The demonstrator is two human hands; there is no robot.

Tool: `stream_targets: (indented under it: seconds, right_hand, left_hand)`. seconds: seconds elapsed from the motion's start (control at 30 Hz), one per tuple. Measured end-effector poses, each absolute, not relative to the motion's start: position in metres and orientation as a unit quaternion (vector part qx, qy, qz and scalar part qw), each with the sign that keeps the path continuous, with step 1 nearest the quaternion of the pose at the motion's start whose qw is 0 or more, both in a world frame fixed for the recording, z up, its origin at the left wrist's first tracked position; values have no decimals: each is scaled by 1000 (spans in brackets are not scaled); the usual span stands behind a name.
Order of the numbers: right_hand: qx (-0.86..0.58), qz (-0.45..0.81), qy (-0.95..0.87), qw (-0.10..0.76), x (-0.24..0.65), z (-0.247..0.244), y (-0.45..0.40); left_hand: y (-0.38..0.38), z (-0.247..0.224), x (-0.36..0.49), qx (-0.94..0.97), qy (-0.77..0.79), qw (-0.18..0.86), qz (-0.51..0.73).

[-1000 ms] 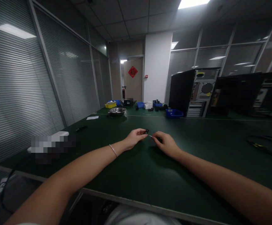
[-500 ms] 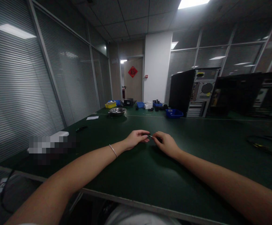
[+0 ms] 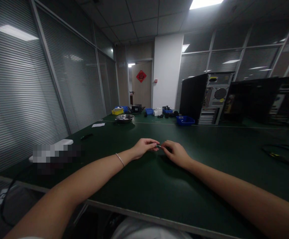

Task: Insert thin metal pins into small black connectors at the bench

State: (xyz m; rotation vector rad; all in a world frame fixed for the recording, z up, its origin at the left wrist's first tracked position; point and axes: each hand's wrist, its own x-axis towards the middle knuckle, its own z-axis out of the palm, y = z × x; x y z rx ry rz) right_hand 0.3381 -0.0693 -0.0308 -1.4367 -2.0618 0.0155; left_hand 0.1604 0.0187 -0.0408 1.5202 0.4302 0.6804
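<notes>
Over the middle of the dark green table (image 3: 139,182), my two hands meet around a small, thin, shiny metal piece (image 3: 159,146). My left hand (image 3: 145,147), with a bracelet (image 3: 120,160) on its wrist, pinches the piece's left end between thumb and fingers. Thumb and fingertips of my right hand (image 3: 175,151) close on the right end. Most of the piece is covered by fingers, and its kind is too small to make out. A dark bit also shows by the left fingertips.
A metal bowl (image 3: 124,118), a white paper (image 3: 98,125) and a small dark object (image 3: 86,136) lie ahead-left. Blue bins (image 3: 185,120) and a computer case (image 3: 206,98) stand at the back. Black cable (image 3: 281,154) lies right; a partly blurred white object (image 3: 64,142) lies left.
Both hands stay almost in place, still pinching the thin metal piece. The right fingertips have shifted very slightly towards the left hand.
</notes>
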Motion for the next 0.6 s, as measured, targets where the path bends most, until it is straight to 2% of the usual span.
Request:
stream_targets:
  seconds: [0.6]
  right_hand:
    - [-515,42,-786,339,339,-30,-70]
  left_hand:
    - [17,-37,156,647,175,684,286]
